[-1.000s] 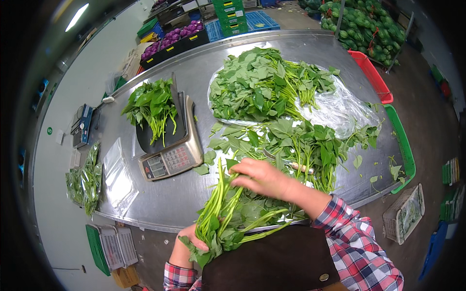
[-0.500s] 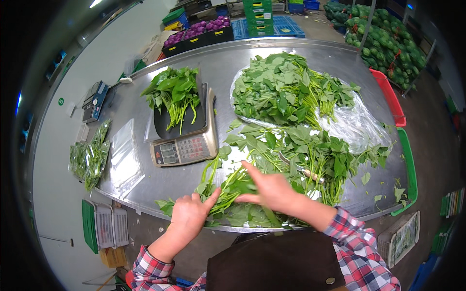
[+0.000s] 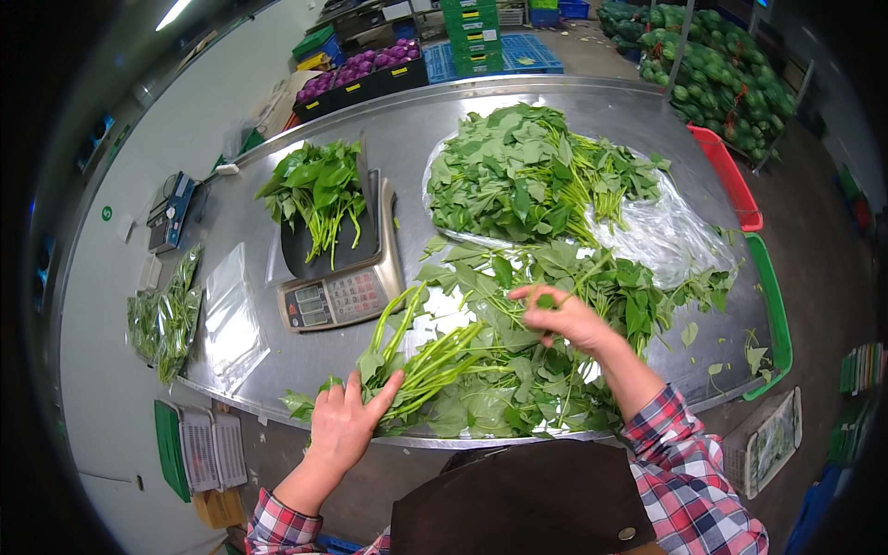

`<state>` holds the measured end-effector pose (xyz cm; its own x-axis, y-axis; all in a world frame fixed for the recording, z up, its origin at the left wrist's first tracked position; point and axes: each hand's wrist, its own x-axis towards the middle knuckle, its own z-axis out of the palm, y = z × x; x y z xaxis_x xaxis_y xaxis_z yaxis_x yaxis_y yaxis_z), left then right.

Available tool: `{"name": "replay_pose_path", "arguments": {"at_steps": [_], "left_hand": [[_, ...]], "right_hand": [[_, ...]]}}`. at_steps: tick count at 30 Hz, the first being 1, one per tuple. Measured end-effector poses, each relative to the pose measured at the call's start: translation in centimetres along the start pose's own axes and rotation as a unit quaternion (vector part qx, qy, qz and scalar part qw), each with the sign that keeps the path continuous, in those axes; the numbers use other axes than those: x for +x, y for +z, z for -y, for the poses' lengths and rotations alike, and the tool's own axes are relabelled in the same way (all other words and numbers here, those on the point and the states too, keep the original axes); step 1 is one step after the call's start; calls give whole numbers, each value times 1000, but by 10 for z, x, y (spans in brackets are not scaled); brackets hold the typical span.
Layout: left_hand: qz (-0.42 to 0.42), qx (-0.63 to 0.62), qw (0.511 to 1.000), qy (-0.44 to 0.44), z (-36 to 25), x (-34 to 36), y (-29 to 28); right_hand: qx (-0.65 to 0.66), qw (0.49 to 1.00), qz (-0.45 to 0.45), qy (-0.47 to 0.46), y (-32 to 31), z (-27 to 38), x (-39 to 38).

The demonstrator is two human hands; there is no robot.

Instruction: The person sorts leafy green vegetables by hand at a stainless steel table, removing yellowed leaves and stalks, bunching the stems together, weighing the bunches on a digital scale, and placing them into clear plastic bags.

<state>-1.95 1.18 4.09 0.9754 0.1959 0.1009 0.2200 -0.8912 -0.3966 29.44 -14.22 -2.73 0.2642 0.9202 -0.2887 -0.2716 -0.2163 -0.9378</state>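
Note:
My left hand (image 3: 344, 416) lies on a bunch of leafy green stems (image 3: 430, 365) at the table's near edge, its fingers and thumb spread apart. My right hand (image 3: 569, 324) is closed in a pinch on a leafy sprig (image 3: 592, 273), above the loose greens in the middle. Behind them a large heap of leafy greens (image 3: 513, 176) rests on clear plastic (image 3: 661, 240). A bunch of greens (image 3: 319, 194) lies on the black pan of a digital scale (image 3: 338, 301), left of centre. The knife seen earlier does not show now.
Flat clear bags (image 3: 231, 319) and bagged greens (image 3: 166, 324) lie at the left of the metal table (image 3: 407, 120). Red (image 3: 726, 176) and green (image 3: 772, 314) baskets adjoin its right edge. Crates of purple vegetables (image 3: 361, 74) stand beyond, with netted green vegetables (image 3: 717, 74) at the far right.
My right hand has moved right and away from my left hand, over the loose greens, with a sprig in its fingers. My left hand has shifted slightly left. The view has turned a little.

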Motion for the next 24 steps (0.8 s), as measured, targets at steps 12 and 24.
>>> {"name": "replay_pose_path", "arguments": {"at_steps": [12, 24], "left_hand": [[-110, 33, 991, 74, 24, -5, 5], [-131, 39, 981, 138, 24, 6, -6]], "right_hand": [[143, 985, 70, -60, -3, 9, -5], [-259, 940, -112, -190, 20, -4, 31]]}}
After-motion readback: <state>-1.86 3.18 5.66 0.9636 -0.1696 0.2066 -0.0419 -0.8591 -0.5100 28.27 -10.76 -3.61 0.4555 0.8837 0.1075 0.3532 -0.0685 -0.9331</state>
